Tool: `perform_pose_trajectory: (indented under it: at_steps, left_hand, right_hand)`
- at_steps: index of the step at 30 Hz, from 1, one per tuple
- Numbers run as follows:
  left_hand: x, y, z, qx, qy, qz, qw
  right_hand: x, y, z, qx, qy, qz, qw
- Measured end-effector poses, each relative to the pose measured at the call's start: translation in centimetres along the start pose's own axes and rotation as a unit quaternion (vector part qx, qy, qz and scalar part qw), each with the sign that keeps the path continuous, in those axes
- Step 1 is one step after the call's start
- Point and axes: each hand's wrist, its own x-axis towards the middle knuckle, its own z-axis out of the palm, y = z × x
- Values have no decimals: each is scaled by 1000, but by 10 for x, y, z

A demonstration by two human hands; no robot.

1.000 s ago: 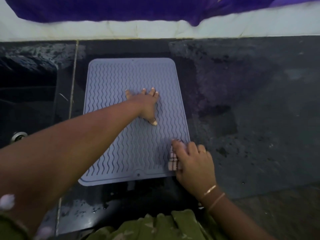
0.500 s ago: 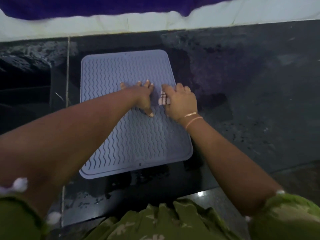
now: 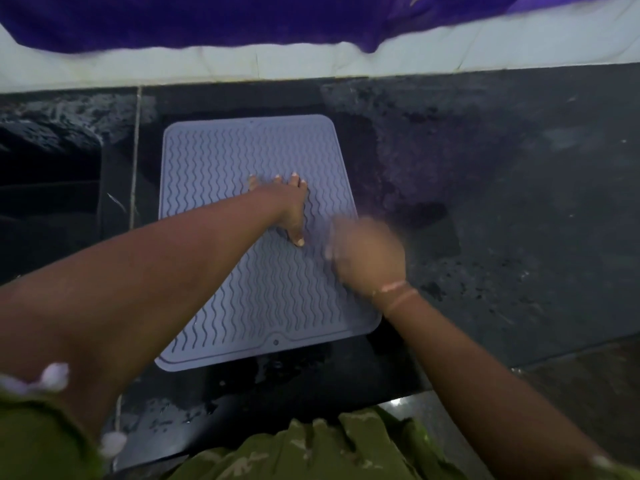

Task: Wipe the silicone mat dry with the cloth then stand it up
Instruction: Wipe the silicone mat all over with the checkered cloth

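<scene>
- The right hand (image 3: 367,258) has slid back along the right side of the mat (image 3: 242,161) — away from the left hand (image 3: 291,209).
- The dark, wet counter (image 3: 519,237) holds the mat, which lies flat.
- The mat looks soft, bendy and light, maybe slippery — best lifted by its far edge.
- The left hand presses it down, fingers spread flat.
- The right hand is a blur; I cannot tell if it grips the cloth.
</scene>
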Motion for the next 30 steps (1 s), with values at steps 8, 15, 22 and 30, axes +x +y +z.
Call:
perform_pose_trajectory:
  at_steps: [8, 15, 22, 30]
  left_hand:
    - [6, -4, 2, 8, 10, -1, 1000]
    - [5, -7, 6, -5, 25, 7, 1000]
    - [-6, -1, 8, -21, 49, -8, 999]
    - [-24, 3, 42, -94, 191, 49, 976]
  right_hand:
    - [80, -4, -1, -16, -13, 36, 999]
    - [-32, 0, 4, -31, 53, -61, 996]
    - [-78, 10, -4, 123, -7, -15, 992]
    - [-59, 14, -28, 633, 27, 267, 726]
